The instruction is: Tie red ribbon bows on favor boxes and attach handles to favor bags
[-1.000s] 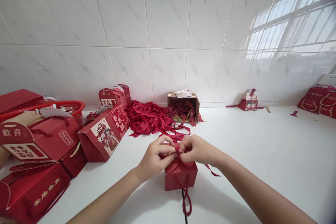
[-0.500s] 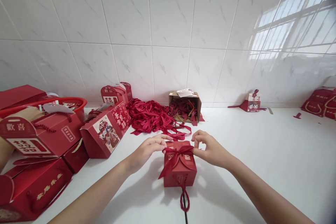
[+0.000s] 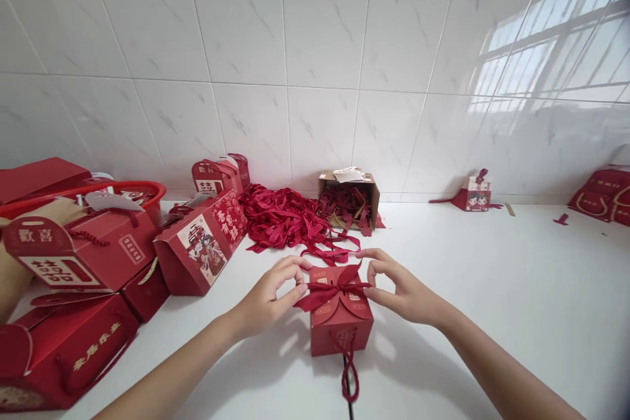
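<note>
A small red gift box [image 3: 340,333] stands on the white table in front of me, with a corded handle [image 3: 350,377] hanging down its near side. Across its top lies a dark red ribbon [image 3: 339,289] tied in a bow. My left hand [image 3: 275,290] pinches the bow's left side between thumb and index finger. On the other side, my right hand [image 3: 401,289] pinches the right end of the bow, thumb and finger closed on it. One ribbon tail points up and right from the knot.
Behind the box lies a heap of red ribbons [image 3: 283,216] beside a cardboard box [image 3: 375,203] of ribbon scraps. Larger red gift boxes [image 3: 111,243] and a red basket [image 3: 158,191] crowd the left. A small box [image 3: 475,197] and red bags [image 3: 598,193] stand right.
Both hands have drawn slightly apart, the left moving to a lower grip on the ribbon. The bow is pulled straighter, and a tail now stands up at the right.
</note>
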`<action>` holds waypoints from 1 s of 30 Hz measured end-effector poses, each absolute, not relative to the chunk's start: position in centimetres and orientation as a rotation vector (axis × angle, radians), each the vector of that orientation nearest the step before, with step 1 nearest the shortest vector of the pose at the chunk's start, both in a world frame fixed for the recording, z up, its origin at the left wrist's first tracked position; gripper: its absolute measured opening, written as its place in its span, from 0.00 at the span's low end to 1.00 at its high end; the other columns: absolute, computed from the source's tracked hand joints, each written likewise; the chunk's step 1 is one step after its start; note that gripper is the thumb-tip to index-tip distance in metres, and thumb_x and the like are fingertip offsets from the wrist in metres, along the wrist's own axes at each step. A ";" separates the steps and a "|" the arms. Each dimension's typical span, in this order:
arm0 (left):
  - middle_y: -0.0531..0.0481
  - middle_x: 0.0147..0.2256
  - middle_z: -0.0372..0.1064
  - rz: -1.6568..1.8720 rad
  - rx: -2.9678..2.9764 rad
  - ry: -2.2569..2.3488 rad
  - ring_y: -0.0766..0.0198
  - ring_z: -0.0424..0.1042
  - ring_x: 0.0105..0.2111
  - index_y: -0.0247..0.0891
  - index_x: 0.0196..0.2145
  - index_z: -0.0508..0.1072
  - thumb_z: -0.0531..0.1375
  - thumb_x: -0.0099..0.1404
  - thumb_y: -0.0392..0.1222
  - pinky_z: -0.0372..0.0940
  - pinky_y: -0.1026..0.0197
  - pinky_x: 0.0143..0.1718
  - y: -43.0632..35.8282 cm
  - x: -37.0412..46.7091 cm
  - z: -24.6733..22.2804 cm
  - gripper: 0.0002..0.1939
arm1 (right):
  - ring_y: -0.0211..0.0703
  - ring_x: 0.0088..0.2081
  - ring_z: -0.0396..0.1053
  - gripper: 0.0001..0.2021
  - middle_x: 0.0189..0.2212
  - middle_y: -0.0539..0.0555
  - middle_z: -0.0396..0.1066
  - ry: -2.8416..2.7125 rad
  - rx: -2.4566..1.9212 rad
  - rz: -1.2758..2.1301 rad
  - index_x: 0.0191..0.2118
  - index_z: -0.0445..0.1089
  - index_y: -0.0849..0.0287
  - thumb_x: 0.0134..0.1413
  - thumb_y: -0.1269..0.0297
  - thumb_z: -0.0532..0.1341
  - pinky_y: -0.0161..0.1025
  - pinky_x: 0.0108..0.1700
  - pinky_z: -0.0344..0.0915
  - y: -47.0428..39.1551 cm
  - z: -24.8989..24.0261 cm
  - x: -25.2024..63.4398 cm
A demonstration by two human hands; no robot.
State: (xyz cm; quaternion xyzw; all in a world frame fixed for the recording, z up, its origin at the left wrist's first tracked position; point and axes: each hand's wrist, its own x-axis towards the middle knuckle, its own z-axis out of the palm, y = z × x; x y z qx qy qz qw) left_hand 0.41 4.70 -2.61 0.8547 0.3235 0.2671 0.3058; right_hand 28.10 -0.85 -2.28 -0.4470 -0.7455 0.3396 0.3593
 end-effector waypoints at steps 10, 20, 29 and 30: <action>0.45 0.53 0.62 0.900 1.681 0.751 0.57 0.64 0.54 0.49 0.56 0.55 0.50 0.68 0.49 0.63 0.53 0.51 4.6 0.4 -5.4 0.20 | 0.54 0.61 0.56 0.47 0.63 0.59 0.51 -1.806 -0.910 1.126 0.65 0.45 0.47 0.41 0.64 0.71 0.54 0.62 0.53 -1.3 -5.2 28.5; 0.48 0.64 0.51 0.500 2.439 1.124 0.47 0.45 0.65 0.49 0.60 0.60 0.54 0.62 0.39 0.44 0.38 0.63 5.5 0.2 -8.8 0.28 | 0.71 0.61 0.52 0.48 0.58 0.69 0.56 -0.945 -1.861 0.245 0.60 0.56 0.61 0.33 0.41 0.66 0.64 0.56 0.56 -0.1 -6.1 43.0; 0.44 0.51 0.69 0.504 2.649 1.039 0.50 0.64 0.54 0.43 0.53 0.67 0.57 0.58 0.38 0.52 0.46 0.58 8.1 3.0 -7.7 0.23 | 0.49 0.38 0.69 0.24 0.39 0.60 0.71 -1.623 -1.516 0.392 0.41 0.72 0.58 0.53 0.43 0.54 0.44 0.40 0.67 -0.9 -6.7 32.6; 0.46 0.44 0.73 0.508 2.659 1.035 0.53 0.69 0.48 0.42 0.44 0.72 0.57 0.58 0.37 0.52 0.47 0.57 8.2 3.4 -7.5 0.16 | 0.44 0.30 0.68 0.23 0.31 0.57 0.72 -1.767 -1.478 0.646 0.35 0.73 0.58 0.55 0.43 0.53 0.40 0.33 0.65 -1.5 -6.7 30.4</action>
